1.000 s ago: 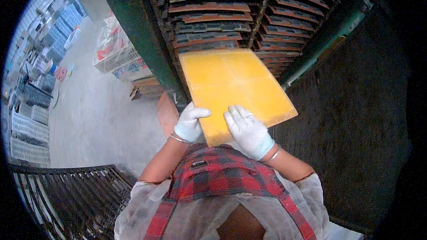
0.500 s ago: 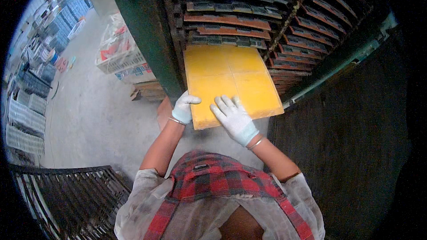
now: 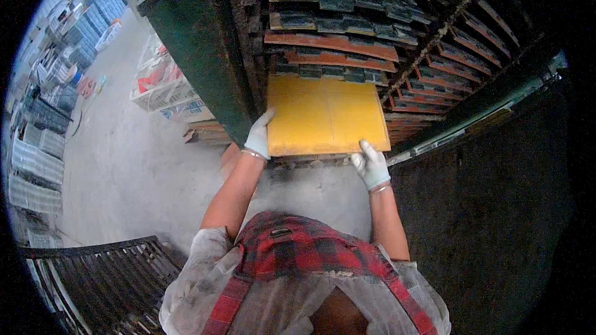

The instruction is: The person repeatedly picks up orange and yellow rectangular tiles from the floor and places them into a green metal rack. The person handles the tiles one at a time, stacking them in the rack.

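My gloved right fingers (image 3: pixel 365 147) pinched the near edge of the yellow panel (image 3: pixel 329 118); my left fingers (image 3: pixel 265 120) held its left side, partly hidden. Its far edge lay at the green-posted rack (image 3: pixel 195 43). My checked apron's (image 3: pixel 320 251) small patch (image 3: pixel 280 233) was unreadable.

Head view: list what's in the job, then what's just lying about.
Job in hand:
yellow panel
left hand, at its left edge
right hand, at its near edge
racked slabs, probably

Apparently lying about:
pale crate
dark slatted frame
stacked goods, left
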Motion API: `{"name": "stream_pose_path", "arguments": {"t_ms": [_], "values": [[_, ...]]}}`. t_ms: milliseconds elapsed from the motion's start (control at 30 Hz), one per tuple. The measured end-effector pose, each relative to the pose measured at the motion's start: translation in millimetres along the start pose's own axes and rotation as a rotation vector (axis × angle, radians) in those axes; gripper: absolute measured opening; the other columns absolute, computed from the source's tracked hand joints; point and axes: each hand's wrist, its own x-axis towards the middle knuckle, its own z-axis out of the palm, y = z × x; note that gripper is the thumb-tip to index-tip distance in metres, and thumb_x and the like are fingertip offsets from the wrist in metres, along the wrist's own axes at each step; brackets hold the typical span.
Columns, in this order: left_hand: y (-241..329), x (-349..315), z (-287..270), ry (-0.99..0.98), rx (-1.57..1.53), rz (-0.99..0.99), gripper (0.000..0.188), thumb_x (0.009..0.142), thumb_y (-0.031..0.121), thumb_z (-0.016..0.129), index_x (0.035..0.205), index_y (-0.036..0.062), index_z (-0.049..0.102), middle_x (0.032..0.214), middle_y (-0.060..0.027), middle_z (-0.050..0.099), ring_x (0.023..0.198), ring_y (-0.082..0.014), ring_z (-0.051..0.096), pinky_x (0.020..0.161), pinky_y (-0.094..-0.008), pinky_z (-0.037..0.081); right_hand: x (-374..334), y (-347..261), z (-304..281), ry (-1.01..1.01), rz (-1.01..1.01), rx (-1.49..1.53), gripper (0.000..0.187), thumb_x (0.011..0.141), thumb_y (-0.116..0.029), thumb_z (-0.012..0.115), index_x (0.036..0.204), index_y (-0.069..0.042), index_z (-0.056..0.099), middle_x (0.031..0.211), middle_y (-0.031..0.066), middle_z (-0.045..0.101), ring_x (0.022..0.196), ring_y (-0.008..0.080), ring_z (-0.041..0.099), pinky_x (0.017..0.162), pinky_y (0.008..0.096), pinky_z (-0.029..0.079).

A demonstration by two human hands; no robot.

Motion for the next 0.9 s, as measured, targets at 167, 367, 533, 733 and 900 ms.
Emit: {"name": "stream_pose_path", "arguments": {"t_ms": [167, 367, 533, 733, 900], "values": [[-8, -36, 6, 0.159, 0.082, 0.002, 0.044, 0.081, 0.028, 0.043, 0.111, -0.0024, 0.036, 0.105, -0.0234, 0.045, 0.091, -0.0328, 0.05, 0.072, -0.0388, 0.046, 50, 6, 15, 0.019, -0.141, 0.0, 0.026, 0.074, -0.016, 0.055, 0.095, -0.002, 0.047, 0.082, 0.0063, 0.052, 0.068, 0.0147, 0.051, 0.057, 0.0256, 0.046], [16, 15, 13, 0.193, 1.482, 0.262, 0.041, 0.081, 0.022, 0.038, 0.114, -0.001, 0.03, 0.114, -0.0216, 0.038, 0.106, -0.0306, 0.037, 0.088, -0.0329, 0.032, 136, -5, 30, 0.066, -0.195, -0.281, 0.035, 0.076, -0.024, 0.052, 0.099, 0.001, 0.043, 0.081, 0.0167, 0.055, 0.066, 0.023, 0.057, 0.051, 0.0281, 0.049], [20, 51, -4, 0.172, 2.316, 0.509, 0.043, 0.081, 0.021, 0.038, 0.117, 0.002, 0.027, 0.118, -0.0188, 0.035, 0.11, -0.0305, 0.033, 0.091, -0.0349, 0.028, 141, -39, 56, 0.169, 0.268, -0.286, 0.041, 0.076, -0.028, 0.052, 0.103, -0.001, 0.039, 0.082, 0.0217, 0.054, 0.064, 0.0272, 0.058, 0.048, 0.029, 0.051], [20, 68, -6, 0.224, 2.183, 0.592, 0.043, 0.081, 0.022, 0.038, 0.118, 0.0026, 0.028, 0.118, -0.0179, 0.035, 0.109, -0.0313, 0.035, 0.09, -0.0376, 0.03, 186, -1, 43, 0.192, 0.106, 0.348, 0.032, 0.074, -0.022, 0.054, 0.1, -0.006, 0.044, 0.095, 0.0127, 0.05, 0.077, 0.0247, 0.054, 0.058, 0.0347, 0.049], [17, 51, -7, 0.288, 1.499, 0.441, 0.043, 0.081, 0.022, 0.038, 0.119, 0.0031, 0.028, 0.119, -0.0171, 0.035, 0.108, -0.032, 0.036, 0.089, -0.0398, 0.032, 148, 0, 49, 0.133, 0.112, 0.349, 0.034, 0.071, -0.012, 0.057, 0.102, -0.009, 0.044, 0.098, 0.0089, 0.05, 0.088, 0.0246, 0.05, 0.068, 0.04, 0.045]]}}
